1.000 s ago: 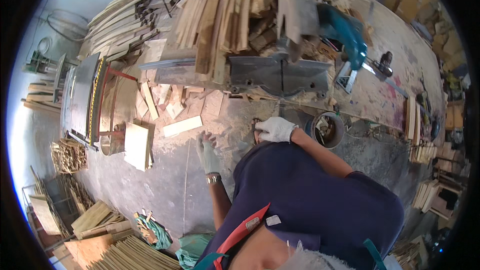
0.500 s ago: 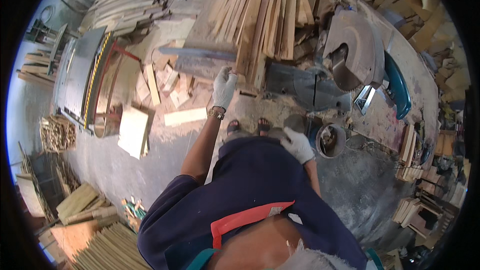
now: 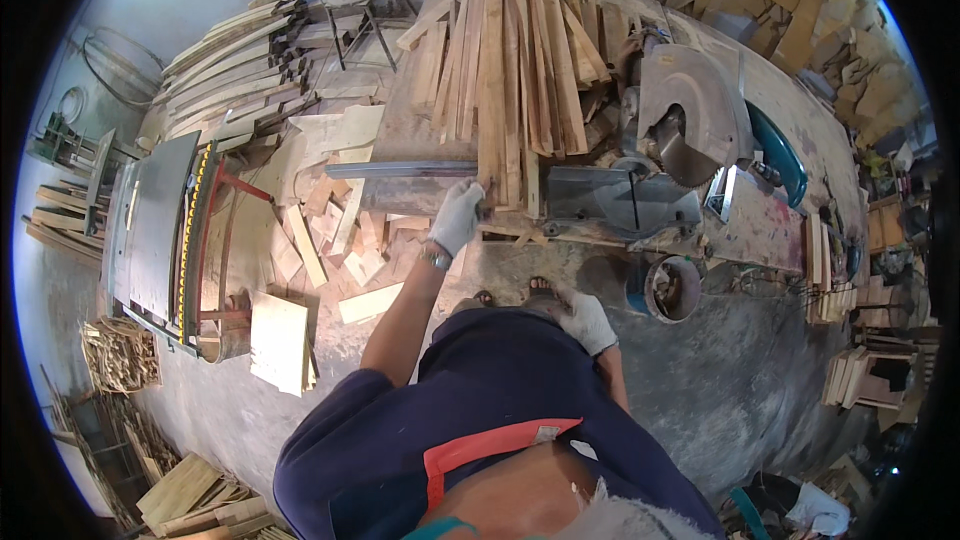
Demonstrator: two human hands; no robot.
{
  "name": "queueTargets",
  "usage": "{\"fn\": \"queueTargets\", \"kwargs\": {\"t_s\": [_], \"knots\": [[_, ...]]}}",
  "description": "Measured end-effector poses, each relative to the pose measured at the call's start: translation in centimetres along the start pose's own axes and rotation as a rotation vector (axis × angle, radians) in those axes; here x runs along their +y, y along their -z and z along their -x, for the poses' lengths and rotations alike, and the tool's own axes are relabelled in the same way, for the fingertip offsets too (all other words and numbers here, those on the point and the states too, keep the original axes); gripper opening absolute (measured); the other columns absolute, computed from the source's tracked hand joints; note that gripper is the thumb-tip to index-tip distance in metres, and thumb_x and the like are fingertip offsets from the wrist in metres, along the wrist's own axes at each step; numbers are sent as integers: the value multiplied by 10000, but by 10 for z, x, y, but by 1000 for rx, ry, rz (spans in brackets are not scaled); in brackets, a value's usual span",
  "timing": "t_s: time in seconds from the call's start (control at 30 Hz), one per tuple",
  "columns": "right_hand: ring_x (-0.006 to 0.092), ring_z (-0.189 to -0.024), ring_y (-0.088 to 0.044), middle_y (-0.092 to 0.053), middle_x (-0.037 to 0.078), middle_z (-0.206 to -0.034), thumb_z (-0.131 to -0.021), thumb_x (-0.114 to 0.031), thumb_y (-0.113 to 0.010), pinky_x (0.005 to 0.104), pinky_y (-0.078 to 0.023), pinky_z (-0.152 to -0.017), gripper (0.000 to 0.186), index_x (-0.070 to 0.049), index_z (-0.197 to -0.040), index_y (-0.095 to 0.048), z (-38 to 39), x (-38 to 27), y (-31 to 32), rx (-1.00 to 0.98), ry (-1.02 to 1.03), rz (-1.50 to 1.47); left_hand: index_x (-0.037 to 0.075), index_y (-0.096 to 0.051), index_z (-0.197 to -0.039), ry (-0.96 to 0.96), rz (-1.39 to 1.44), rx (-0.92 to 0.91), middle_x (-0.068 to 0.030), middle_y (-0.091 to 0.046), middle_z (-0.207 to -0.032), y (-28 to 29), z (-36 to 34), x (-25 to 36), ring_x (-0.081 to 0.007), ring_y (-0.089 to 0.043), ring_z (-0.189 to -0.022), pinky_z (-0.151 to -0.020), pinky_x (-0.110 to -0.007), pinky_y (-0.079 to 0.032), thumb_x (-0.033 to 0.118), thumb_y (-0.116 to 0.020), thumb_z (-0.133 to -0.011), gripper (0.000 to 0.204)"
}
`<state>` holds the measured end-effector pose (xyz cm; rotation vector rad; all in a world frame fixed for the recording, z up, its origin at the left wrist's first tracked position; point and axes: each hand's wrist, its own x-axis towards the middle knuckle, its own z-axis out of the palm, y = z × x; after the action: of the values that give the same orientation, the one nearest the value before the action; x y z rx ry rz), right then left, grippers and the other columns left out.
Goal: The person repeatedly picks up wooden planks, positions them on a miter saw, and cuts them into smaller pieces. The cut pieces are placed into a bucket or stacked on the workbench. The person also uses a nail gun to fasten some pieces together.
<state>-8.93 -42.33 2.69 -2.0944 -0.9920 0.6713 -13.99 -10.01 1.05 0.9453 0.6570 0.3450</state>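
Sawdust covered the workshop floor (image 3: pixel 700 380) around the table (image 3: pixel 420 120). Since a moment earlier, the left hand (image 3: pixel 457 217) had reached the wooden slats (image 3: pixel 505 70), fingers grasping one slat's near end beside the mitre saw (image 3: pixel 680 130); the right hand (image 3: pixel 585 320) hung loosely curled, empty.

slats (image 3: pixel 505 70): raw pale wood, rough | gloves (image 3: pixel 458 217): white cloth | saw guard (image 3: pixel 690 105): dull metal

Long pale wood slats (image 3: pixel 505 70), bundled on workbench (image 3: pixel 410 130)
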Motion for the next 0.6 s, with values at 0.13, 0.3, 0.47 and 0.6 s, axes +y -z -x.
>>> {"fn": "queueTargets", "kwargs": {"t_s": [0.13, 0.3, 0.47, 0.6], "knots": [[430, -747, -569, -689, 202, -867, -950, -262, -685, 406, -508, -723, 347, 30, -1133, -640, -34, -24, -9, -74, 58, -104, 15, -620, -1168, 18, -207, -28, -19, -631, -945, 27, 79, 7, -110, -620, -757, -618, -286, -561, 162, -592, -1002, 224], [243, -705, -642, -684, 164, -815, -1036, -361, -592, 361, -508, -679, 381, 17, -1060, -638, -98, -72, -32, -84, 133, -310, -64, -554, -1357, 53, -39, 281, -100, -656, -1186, 89, 170, -11, -175, -637, -1097, -949, -317, -529, 147, -614, -992, 426], [216, -867, -698, -705, 117, -1019, -1056, -487, -548, 326, -566, -750, 494, -17, -1192, -624, -180, -114, -91, -216, -299, -875, -99, -495, -1423, -57, 10, 453, -152, -633, -1251, 156, 290, -23, -224, -604, -1211, -1038, -365, -497, 124, -617, -972, 518], [217, -1093, -651, -641, 105, -1215, -977, -498, -677, 404, -572, -824, 530, -59, -1264, -600, -233, -145, -139, -354, -427, -1270, -75, -538, -1378, 69, -37, 463, -165, -670, -1142, 203, 393, -43, -254, -719, -901, -657, -405, -643, 156, -632, -921, 521]]}}
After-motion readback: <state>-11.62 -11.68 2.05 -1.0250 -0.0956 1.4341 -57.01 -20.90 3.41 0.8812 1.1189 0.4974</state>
